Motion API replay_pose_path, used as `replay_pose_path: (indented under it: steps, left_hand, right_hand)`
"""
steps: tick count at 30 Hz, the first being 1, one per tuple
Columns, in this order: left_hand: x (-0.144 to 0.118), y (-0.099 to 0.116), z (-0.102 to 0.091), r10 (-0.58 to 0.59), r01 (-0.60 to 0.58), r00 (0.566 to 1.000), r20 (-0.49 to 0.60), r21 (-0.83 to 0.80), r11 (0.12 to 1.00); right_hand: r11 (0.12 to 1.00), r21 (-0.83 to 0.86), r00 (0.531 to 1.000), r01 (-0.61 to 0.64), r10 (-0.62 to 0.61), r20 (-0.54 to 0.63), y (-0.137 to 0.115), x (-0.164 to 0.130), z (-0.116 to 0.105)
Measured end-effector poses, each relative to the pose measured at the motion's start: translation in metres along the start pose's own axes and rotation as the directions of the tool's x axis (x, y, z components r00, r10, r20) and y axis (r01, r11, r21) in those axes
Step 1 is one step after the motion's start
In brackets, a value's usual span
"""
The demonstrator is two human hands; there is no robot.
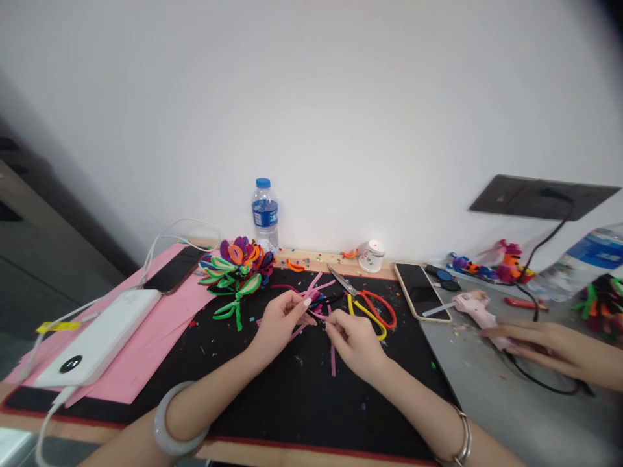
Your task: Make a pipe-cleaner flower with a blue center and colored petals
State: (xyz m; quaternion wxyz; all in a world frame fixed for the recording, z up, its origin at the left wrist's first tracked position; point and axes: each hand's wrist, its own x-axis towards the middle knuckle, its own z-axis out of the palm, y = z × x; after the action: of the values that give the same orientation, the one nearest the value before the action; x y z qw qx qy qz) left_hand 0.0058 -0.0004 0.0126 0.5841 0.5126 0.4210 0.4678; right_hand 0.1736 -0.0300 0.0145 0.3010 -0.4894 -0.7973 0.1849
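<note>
Both hands meet mid-surface over the black mat (292, 395): my left hand (280, 321) and right hand (355, 340) each keep a narrow pinch grip on pink pipe cleaners (318, 311). Behind them there's a capped water bottle (265, 214), can't tell how full, and a small white lidded jar (372, 255), contents hidden.

Both forearms are bare; no sleeves show anywhere along them. The left hand (278, 322) carries long, pale-painted nails, one clearly visible at the tip of a finger. The left wrist wears a thick, smooth bangle (176, 421), pale grey and translucent, round in section and without markings. The right hand (357, 342) shows no rings on the visible fingers. The right wrist wears a thin silver-coloured metal bracelet (463, 441), narrow and shiny, seemingly made of more than one slim band, partly cut off by the lower edge.
</note>
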Motion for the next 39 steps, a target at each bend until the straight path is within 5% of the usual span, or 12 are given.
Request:
replay_pose_path:
  steps: [10,20,27,39]
  left_hand:
    - [0.000,-0.003,0.001,0.043,-0.047,0.998,0.041,0.088,0.995]
    - [0.001,-0.005,0.003,0.032,-0.044,0.995,0.091,0.138,0.989]
    - [0.001,-0.001,0.000,0.023,-0.034,0.995,0.093,0.119,0.992]
    - [0.002,-0.001,-0.003,0.028,-0.040,0.991,0.130,0.092,0.995]
  right_hand:
    - [0.996,-0.071,0.989,-0.058,0.048,-0.137,0.005,0.003,-0.005]
    - [0.992,-0.085,0.988,-0.094,0.082,-0.134,0.011,0.009,-0.008]
    - [0.994,0.036,0.991,-0.105,0.108,-0.080,0.015,0.011,-0.010]
    - [0.925,0.345,0.952,-0.160,0.237,-0.193,0.023,0.014,-0.016]
